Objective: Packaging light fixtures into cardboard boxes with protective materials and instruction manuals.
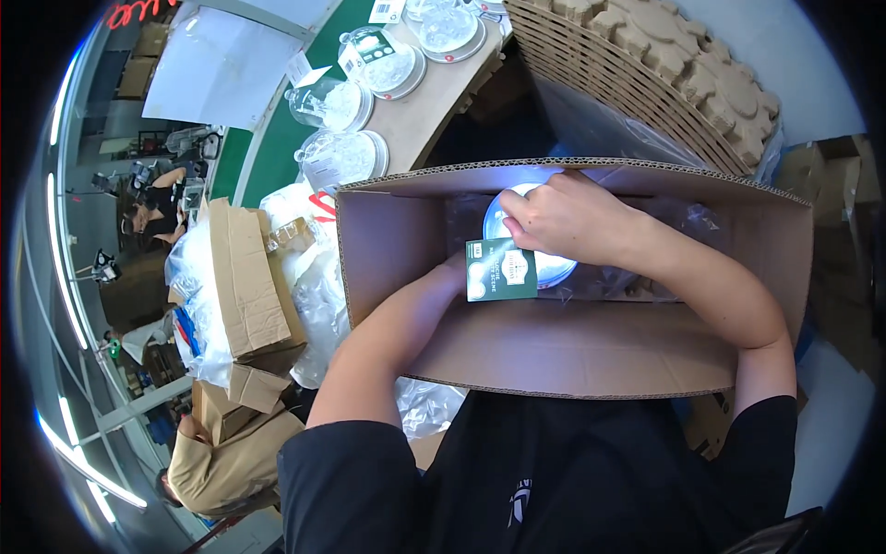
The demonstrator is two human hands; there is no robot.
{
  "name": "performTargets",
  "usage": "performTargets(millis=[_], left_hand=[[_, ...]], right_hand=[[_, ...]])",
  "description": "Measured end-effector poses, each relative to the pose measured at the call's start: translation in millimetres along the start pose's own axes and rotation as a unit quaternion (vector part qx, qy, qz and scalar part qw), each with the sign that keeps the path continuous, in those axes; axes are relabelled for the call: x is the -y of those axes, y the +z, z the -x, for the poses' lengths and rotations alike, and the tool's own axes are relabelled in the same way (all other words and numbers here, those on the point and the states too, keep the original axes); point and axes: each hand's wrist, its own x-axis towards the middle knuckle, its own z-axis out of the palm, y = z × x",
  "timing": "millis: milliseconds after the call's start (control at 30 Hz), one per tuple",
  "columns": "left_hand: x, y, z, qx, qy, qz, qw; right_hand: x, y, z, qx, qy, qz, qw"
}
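Watching somebody reach into a big cardboard box (572, 346) over here. Right grip (577, 217) is curled tight on a round domed thing (554, 268) with a green tag (503, 270), inside the box, left of center toward its far edge. Left hand (453, 270) is mostly hidden, so can't tell its grip. More domes (340, 159) sit on the tabletop (445, 100) past the box's far-left corner.
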Motion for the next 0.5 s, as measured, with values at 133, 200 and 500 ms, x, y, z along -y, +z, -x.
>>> performTargets(millis=[133,200,500], left_hand=[[-9.4,-0.6,7.6,-0.020,0.012,0.063,0.998],[-5.1,-5.0,19.2,-0.028,0.022,0.094,0.995],[4.5,6.1,34.0,-0.071,0.060,0.240,0.966]], right_hand=[[0.0,-5.3,-3.1,0.014,0.009,-0.011,1.000],[-3.9,-6.4,-4.7,0.013,0.010,-0.021,1.000],[-11.5,-2.7,-6.5,0.041,0.038,-0.054,0.997]])
